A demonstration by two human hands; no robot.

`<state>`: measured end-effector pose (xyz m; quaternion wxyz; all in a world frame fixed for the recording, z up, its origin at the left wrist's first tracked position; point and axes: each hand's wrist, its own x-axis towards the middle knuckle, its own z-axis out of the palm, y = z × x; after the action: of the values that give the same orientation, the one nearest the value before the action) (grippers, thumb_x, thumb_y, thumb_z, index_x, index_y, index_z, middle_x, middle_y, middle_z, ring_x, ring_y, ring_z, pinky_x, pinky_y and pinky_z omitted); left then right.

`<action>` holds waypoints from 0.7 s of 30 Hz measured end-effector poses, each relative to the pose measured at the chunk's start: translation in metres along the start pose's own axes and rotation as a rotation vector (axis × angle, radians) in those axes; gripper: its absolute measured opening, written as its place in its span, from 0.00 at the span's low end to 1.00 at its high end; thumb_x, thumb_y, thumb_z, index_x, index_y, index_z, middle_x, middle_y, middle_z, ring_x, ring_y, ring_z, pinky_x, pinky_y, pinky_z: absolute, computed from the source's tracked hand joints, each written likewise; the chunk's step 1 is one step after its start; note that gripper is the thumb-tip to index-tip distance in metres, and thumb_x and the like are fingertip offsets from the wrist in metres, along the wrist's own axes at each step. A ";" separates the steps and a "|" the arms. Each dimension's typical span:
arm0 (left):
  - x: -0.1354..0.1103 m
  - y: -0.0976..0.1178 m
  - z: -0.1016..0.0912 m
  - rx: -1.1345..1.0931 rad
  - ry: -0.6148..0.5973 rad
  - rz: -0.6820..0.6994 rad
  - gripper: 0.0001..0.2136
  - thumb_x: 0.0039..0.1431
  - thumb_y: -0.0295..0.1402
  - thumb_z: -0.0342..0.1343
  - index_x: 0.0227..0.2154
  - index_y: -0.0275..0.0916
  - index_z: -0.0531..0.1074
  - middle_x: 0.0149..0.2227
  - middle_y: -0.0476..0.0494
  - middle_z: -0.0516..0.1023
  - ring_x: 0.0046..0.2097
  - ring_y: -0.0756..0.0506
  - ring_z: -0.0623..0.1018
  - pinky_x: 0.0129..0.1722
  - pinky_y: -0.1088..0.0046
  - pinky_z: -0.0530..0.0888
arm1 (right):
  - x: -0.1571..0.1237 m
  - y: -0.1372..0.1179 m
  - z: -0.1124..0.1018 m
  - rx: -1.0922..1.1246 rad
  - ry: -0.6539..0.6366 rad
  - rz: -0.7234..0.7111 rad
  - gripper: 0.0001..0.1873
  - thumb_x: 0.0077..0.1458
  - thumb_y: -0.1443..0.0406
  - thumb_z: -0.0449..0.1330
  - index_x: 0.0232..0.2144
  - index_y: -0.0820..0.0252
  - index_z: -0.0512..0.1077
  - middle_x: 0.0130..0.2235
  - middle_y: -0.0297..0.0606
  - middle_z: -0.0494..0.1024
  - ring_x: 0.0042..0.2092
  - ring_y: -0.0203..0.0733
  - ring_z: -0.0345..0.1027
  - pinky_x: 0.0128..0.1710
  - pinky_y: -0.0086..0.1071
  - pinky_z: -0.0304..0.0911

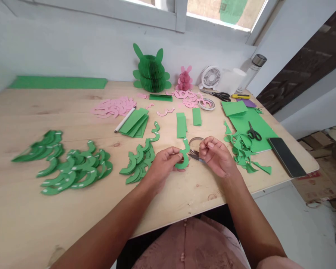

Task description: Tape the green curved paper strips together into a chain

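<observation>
My left hand [162,164] pinches a curved green paper piece [184,156] just above the wooden table [22,224]. Close to its right, my right hand [217,156] is closed around small metal snips [196,156] whose blades point at that piece. A roll of clear tape [195,141] lies just behind the two hands. To the left of my left hand sits a pile of cut green curved pieces [140,161].
More green curved pieces [72,172] spread over the left of the table. Pink cut-outs [113,106], green strips [134,122], green scraps [245,153], black scissors [253,131] and a phone [287,157] lie around. Green [150,73] and pink paper figures, a small fan [210,77] and a bottle stand at the back.
</observation>
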<state>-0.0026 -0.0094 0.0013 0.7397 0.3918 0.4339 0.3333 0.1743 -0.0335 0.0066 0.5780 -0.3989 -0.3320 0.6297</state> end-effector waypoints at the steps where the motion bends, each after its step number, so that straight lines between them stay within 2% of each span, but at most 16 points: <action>1: 0.000 0.000 0.000 0.001 0.000 0.002 0.09 0.43 0.35 0.60 0.26 0.36 0.69 0.24 0.49 0.72 0.28 0.49 0.75 0.28 0.72 0.74 | 0.000 0.000 0.000 0.009 -0.005 -0.002 0.09 0.44 0.61 0.65 0.27 0.57 0.69 0.29 0.32 0.70 0.27 0.31 0.60 0.27 0.28 0.57; 6: 0.000 -0.001 -0.001 0.002 0.000 0.011 0.09 0.43 0.34 0.61 0.26 0.35 0.69 0.24 0.49 0.72 0.27 0.50 0.74 0.27 0.72 0.74 | 0.000 0.001 0.000 0.026 -0.016 -0.006 0.08 0.47 0.61 0.64 0.26 0.59 0.69 0.27 0.31 0.69 0.26 0.30 0.59 0.27 0.27 0.57; 15: 0.000 0.000 0.000 0.004 0.000 0.004 0.09 0.43 0.34 0.61 0.26 0.36 0.69 0.24 0.48 0.73 0.28 0.49 0.75 0.27 0.74 0.73 | 0.002 0.000 -0.002 -0.034 0.054 -0.060 0.10 0.48 0.58 0.63 0.26 0.58 0.70 0.25 0.31 0.68 0.25 0.31 0.58 0.25 0.27 0.57; 21: 0.000 0.000 -0.001 -0.005 0.015 0.014 0.09 0.42 0.34 0.61 0.26 0.36 0.69 0.23 0.49 0.72 0.27 0.49 0.74 0.27 0.73 0.74 | -0.018 -0.007 -0.005 -0.282 0.054 -0.099 0.10 0.51 0.58 0.61 0.25 0.57 0.72 0.26 0.34 0.72 0.27 0.34 0.62 0.27 0.30 0.59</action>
<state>-0.0036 -0.0090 0.0012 0.7351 0.3907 0.4357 0.3424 0.1821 -0.0506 0.0122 0.5551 -0.4760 -0.4210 0.5367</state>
